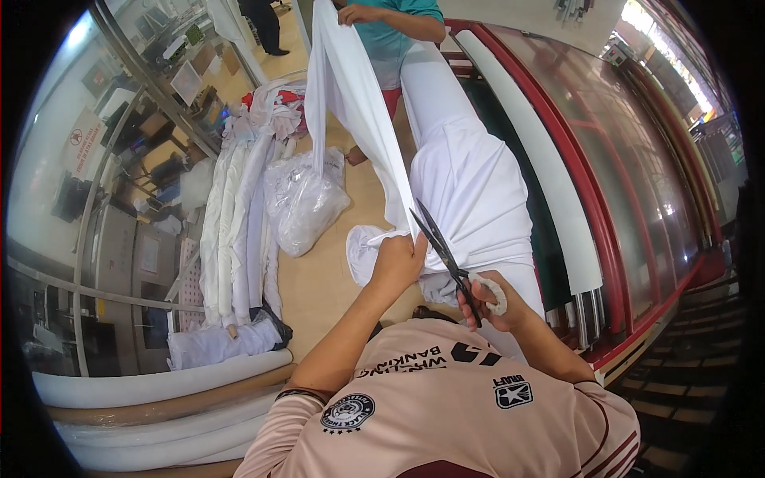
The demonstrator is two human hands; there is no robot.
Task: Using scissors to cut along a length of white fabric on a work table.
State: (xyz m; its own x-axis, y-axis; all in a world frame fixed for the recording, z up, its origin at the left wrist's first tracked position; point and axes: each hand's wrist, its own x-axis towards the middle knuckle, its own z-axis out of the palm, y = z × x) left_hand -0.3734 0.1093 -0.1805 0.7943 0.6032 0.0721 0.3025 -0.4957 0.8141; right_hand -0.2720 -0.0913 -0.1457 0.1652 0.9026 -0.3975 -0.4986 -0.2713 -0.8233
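White fabric stretches as a long strip from my left hand up to a co-worker's hand at the top. My left hand is closed on the fabric's near edge. In my right hand is a pair of black scissors, its blades parted and pointing up beside the strip. The wrapped scissor handle is pale and sits around my fingers. A larger heap of white fabric lies bunched just beyond the blades, draped over a long white roll.
A red-framed machine with a white sheet over its side runs along the right. Several fabric rolls lean at the left, beside a clear plastic bag on the floor. More large rolls lie at lower left.
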